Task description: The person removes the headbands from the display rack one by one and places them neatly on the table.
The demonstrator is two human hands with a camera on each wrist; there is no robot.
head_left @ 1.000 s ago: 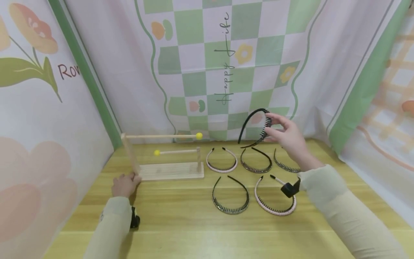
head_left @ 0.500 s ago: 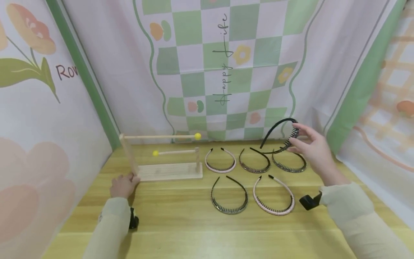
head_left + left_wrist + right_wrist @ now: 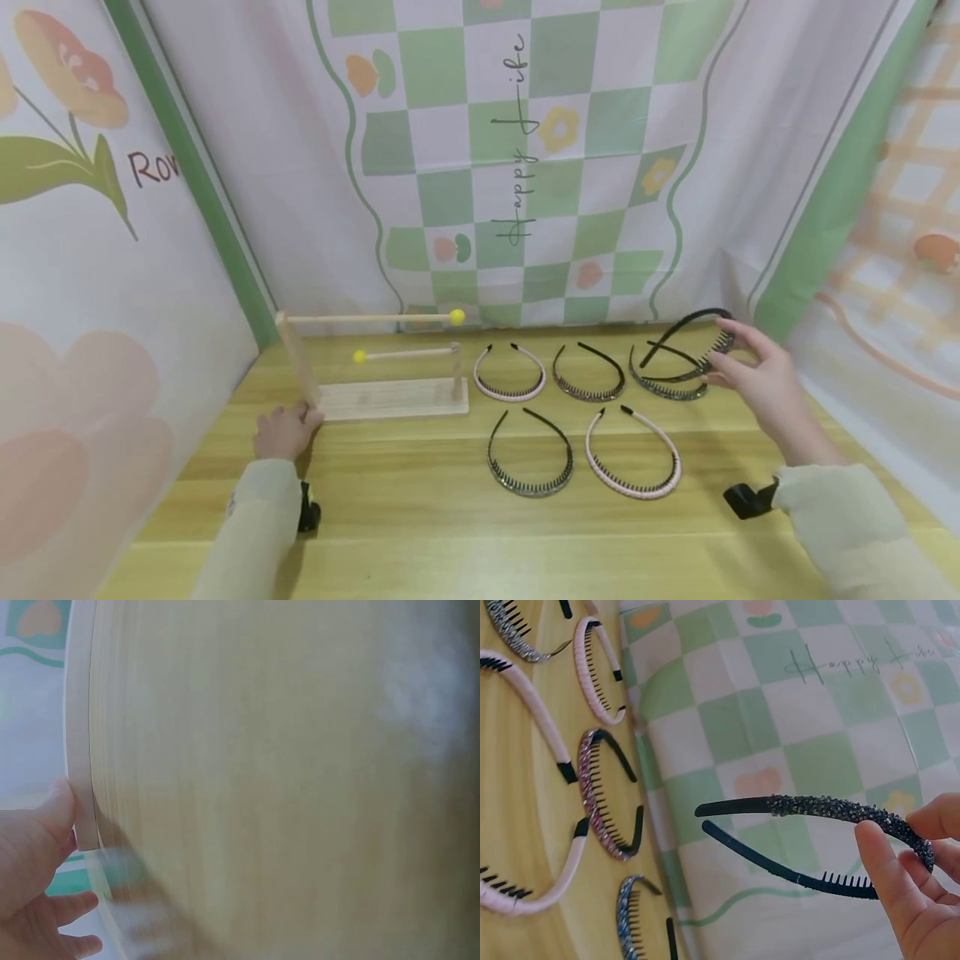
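My right hand [image 3: 768, 387] pinches a black headband [image 3: 825, 808] with dark glittery stones and comb teeth, between thumb and fingers, above the table's back right. Behind and below it lies a dark glittery headband [image 3: 678, 393], partly overlapped in the head view. To its left are a reddish glittery headband [image 3: 591, 394] and a pink one [image 3: 510, 393]. A silvery dark headband [image 3: 530, 489] and a larger pink one [image 3: 633, 490] lie nearer. My left hand [image 3: 283, 432] grips the left front corner of a wooden rack [image 3: 390, 400]; its thumb rests against the base board [image 3: 81, 750].
Two horizontal rods with yellow ball ends, the upper ball [image 3: 457, 317] and the lower ball [image 3: 360, 357], extend from the rack's posts. Patterned curtains [image 3: 495, 200] close off the back and sides of the wooden table [image 3: 420, 533].
My right hand has carried the black headband rightward and lower, now over the back right headband. My left hand stays at the rack's corner.
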